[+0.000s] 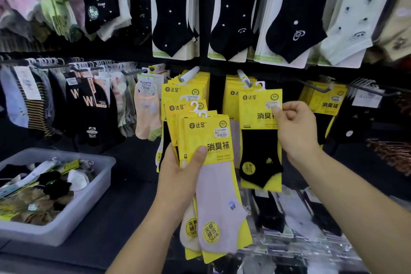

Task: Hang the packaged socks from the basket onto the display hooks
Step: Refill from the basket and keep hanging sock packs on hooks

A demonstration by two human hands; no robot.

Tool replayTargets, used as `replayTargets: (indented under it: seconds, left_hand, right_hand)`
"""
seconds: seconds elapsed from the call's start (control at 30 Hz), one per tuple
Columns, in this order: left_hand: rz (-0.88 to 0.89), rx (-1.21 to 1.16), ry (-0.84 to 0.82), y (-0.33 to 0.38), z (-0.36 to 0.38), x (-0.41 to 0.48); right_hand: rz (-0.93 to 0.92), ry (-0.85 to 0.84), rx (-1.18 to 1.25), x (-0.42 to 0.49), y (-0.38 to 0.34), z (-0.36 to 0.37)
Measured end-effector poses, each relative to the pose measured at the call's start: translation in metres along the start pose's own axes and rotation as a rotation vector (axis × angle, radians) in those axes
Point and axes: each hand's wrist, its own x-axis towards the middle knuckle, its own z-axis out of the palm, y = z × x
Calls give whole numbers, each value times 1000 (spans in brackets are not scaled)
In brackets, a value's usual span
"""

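While pinched at its upper right corner by the right grip (293, 127), thumb against curled fingers: black-sock pack (260, 140), upright, white hanger loop (260, 85) right at the tip of the display hook (244, 77). Cannot tell whether threaded on or just short of it. Behind it, on the same hook, more yellow packs (231, 95).

In the left grip (180, 169), clamped with the thumb across the front: a fanned bundle of packs (213, 162), lilac sock foremost, held low and just left of the black one, on no hook. Further left, another hook (189, 73) loaded with the same yellow cards. At lower left, on the dark desk (124, 207), grey basket (97, 184) with loose socks and packs inside, well apart from both grips.

Judged as mid-hanging: one pack going on, several in reserve, plenty left in the basket. Next, probably: slide the loop fully back along the hook, release the pinch, then draw the front pack off the left bundle. Calls for keeping the loop square to the hook tip and easing the card back without dislodging those already hung.
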Motion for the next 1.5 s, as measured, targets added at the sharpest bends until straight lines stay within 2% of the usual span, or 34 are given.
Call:
replayTargets:
  seconds: [0.13,0.3,0.47,0.6,0.7,0.8,0.9,1.07,1.2,1.33,1.5]
  left_hand:
    - [0,5,7,-2,2,1]
    - [-7,-14,-15,-6,5,0]
    - [-22,-43,-14,-6,6,0]
    - [-29,-70,-11,-6,6,0]
    - [-31,-89,-8,-5,8,-1]
    - [-20,-107,-8,-4,10,-1]
    - [4,-88,-1,-4,12,-2]
    - [4,-58,-1,-5,10,-2]
    - [-7,-26,29,-8,6,0]
    - [-12,-23,37,-9,2,3]
    - [-28,-27,36,-9,2,2]
  right_hand:
    - [-23,-8,1,12,-3,16]
    - [54,-31,6,18,4,33]
    - [-10,36,-186,17,12,31]
    - [-55,37,-234,-3,7,24]
    - [-81,-161,-123,-32,-4,22]
    - [-7,-385,-63,-63,-15,23]
    - [39,-461,-23,-77,-16,22]
    - [139,-383,180,-71,-8,15]
    - [227,-219,254,-54,3,8]
    - [147,-54,163,-28,5,-3]
    - [12,-14,67,-6,-2,-1]
